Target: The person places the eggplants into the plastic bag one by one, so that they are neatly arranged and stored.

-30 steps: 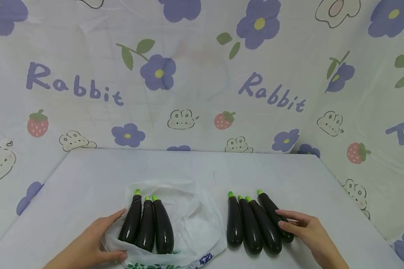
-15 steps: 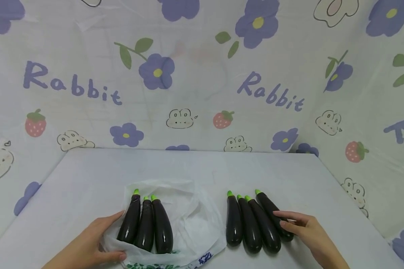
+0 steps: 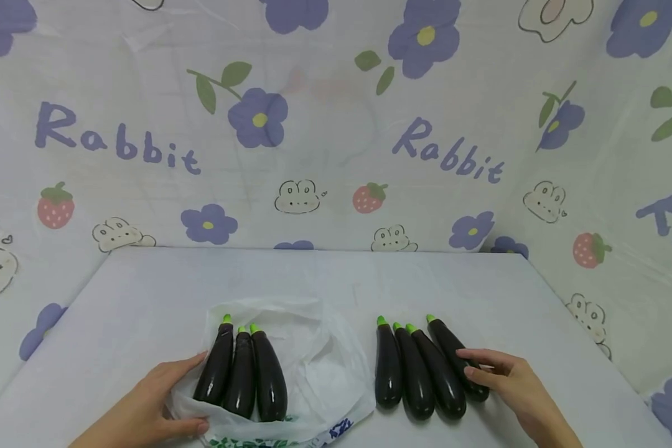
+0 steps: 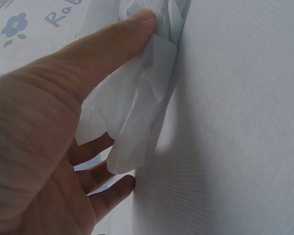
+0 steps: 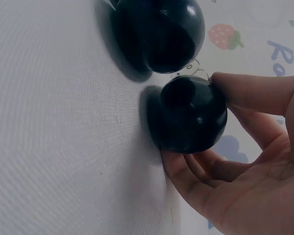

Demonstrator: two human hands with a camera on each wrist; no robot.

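Three dark purple eggplants (image 3: 241, 373) with green stem ends lie side by side on a white plastic bag (image 3: 330, 373) spread on the table. My left hand (image 3: 151, 398) holds the bag's left side, thumb at the front and fingers behind; in the left wrist view the thumb (image 4: 108, 49) presses on the crumpled plastic. Right of the bag, several more eggplants (image 3: 417, 373) lie in a row. My right hand (image 3: 515, 386) grips the rightmost eggplant (image 3: 453, 348) between thumb and fingers. The right wrist view shows its rounded end (image 5: 193, 115) close against the tabletop.
A white-covered table (image 3: 313, 274) extends back to a patterned cloth backdrop (image 3: 336, 137) with flowers, rabbits and strawberries. Beside the gripped eggplant, a neighbouring eggplant (image 5: 161, 34) lies close in the right wrist view. Green and blue print (image 3: 252, 443) marks the bag's front edge.
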